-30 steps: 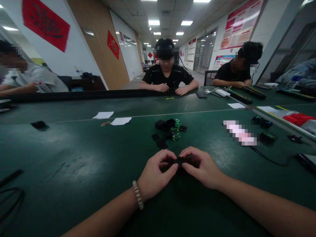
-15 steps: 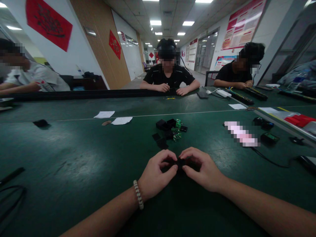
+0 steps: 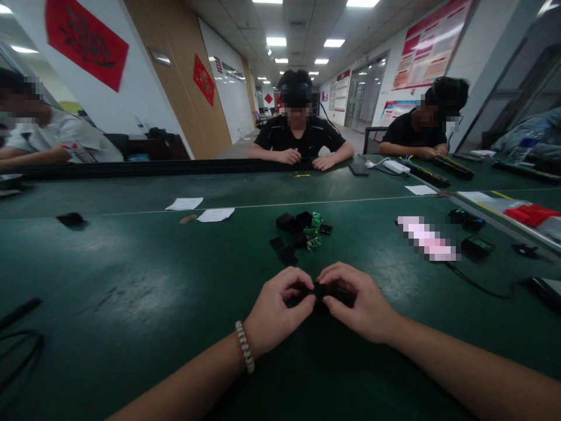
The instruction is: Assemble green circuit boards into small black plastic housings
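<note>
Between my fingertips is a small black part (image 3: 321,290), mostly covered, so its exact kind does not show. My left hand (image 3: 283,307), with a beaded bracelet at the wrist, pinches it from the left with thumb and fingers. From the right, my right hand (image 3: 359,301) grips the same part in a like pinch. Just beyond my hands lies a loose pile of black plastic box-shaped housings (image 3: 286,221) and green circuit boards (image 3: 314,242). Flat black pieces (image 3: 287,255) lie at the pile's near side.
Two paper sheets (image 3: 216,215) lie on the green table (image 3: 131,280) at the left. To the right are a blurred pink-white object (image 3: 427,238), a cable and a black device with a green face (image 3: 477,247). Several people sit around the table; one person (image 3: 300,131) faces me.
Both hands keep their pinch on the small black part with almost no movement. The view has shifted very slightly.
</note>
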Tool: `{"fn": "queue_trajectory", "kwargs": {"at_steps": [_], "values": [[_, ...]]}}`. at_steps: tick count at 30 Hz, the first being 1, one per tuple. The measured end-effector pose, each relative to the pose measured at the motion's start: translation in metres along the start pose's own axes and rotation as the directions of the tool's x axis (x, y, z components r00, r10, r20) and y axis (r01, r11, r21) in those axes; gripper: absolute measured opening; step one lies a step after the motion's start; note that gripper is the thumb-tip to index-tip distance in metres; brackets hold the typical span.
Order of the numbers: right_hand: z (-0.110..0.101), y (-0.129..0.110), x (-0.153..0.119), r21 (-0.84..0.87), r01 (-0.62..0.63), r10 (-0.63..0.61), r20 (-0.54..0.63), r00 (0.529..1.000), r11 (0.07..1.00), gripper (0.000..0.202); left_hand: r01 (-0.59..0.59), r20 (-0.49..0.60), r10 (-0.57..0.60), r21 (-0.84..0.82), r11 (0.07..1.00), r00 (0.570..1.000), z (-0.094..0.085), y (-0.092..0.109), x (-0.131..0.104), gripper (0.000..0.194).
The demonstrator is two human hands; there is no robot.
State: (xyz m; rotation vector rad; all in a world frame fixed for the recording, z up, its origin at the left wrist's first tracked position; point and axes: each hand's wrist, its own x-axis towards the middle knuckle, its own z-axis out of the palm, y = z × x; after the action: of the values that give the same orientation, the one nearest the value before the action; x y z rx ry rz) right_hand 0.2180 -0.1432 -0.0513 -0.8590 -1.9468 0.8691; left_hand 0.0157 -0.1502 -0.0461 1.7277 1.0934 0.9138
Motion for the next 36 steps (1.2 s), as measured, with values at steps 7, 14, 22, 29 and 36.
{"fn": "queue_trajectory", "kwargs": {"at_steps": [7, 14, 22, 29, 36], "values": [[0.0013, 0.0022, -0.0011, 0.015, -0.026, 0.026, -0.004, 1.000, 1.000, 0.026, 0.020, -0.019, -0.020, 0.005, 1.000, 1.000, 0.0003, 0.0007, -0.0005, 0.007], [0.0015, 0.0020, 0.0001, 0.077, -0.081, 0.081, -0.005, 0.997, 0.994, 0.024, 0.008, -0.050, -0.007, 0.008, 1.000, 0.999, 0.0000, 0.0006, -0.0007, 0.008], [0.0015, 0.0027, -0.0002, 0.106, -0.096, 0.096, 0.000, 0.995, 0.990, 0.023, 0.010, -0.087, -0.011, -0.013, 1.000, 0.996, 0.0002, 0.0046, -0.0012, 0.008], [0.0008, 0.0028, 0.0011, 0.100, -0.102, 0.103, -0.009, 0.995, 0.990, 0.023, 0.007, -0.092, -0.010, -0.029, 1.000, 0.996, 0.0009, 0.0041, -0.0015, 0.008], [0.0008, 0.0030, -0.0009, 0.081, -0.056, 0.057, -0.009, 0.998, 0.995, 0.024, 0.026, -0.068, -0.029, -0.047, 0.999, 0.997, -0.0003, 0.0023, -0.0011, 0.007]]}}
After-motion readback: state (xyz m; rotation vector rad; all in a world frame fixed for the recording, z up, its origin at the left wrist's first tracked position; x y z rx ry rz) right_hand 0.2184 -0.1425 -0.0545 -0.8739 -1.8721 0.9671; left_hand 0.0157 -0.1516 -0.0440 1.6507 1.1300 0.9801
